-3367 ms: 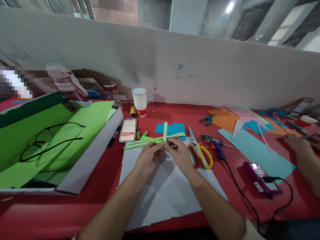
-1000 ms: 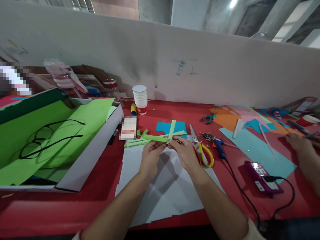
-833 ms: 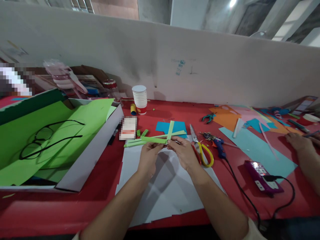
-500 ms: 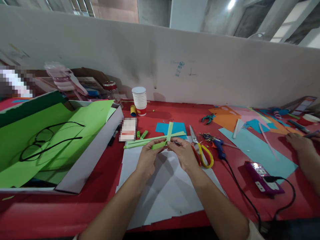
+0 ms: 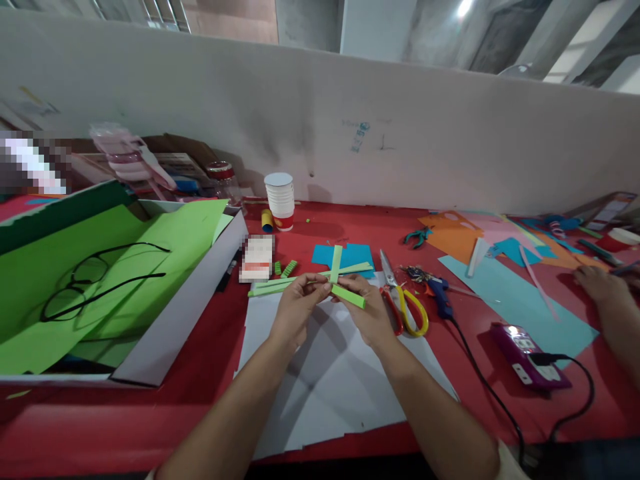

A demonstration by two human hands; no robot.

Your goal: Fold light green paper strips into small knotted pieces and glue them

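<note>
Two light green paper strips (image 5: 349,296) meet at a corner between my hands; one arm points up and away, the other slants to the right over my right fingers. My left hand (image 5: 300,303) pinches the strips at the corner. From the right, my right hand (image 5: 363,303) grips them too, its fingertips partly hidden behind the paper. Just beyond lie more long green strips (image 5: 273,287) and a blue paper piece (image 5: 325,255). Two small folded green paper pieces (image 5: 289,269) rest to the left. White paper sheets (image 5: 330,380) lie beneath my hands.
Scissors (image 5: 414,312) and a blue glue gun (image 5: 441,297) with a cord lie right of my hands, near a purple device (image 5: 530,360). On the left stands a box (image 5: 150,347) with green paper and glasses (image 5: 75,287). Stacked paper cups (image 5: 280,200) stand behind. Another person's hand (image 5: 595,283) is far right.
The strip end that pointed left across my left fingers now points right over my right hand. The upright strip has shifted slightly left. Both hands stay close together.
</note>
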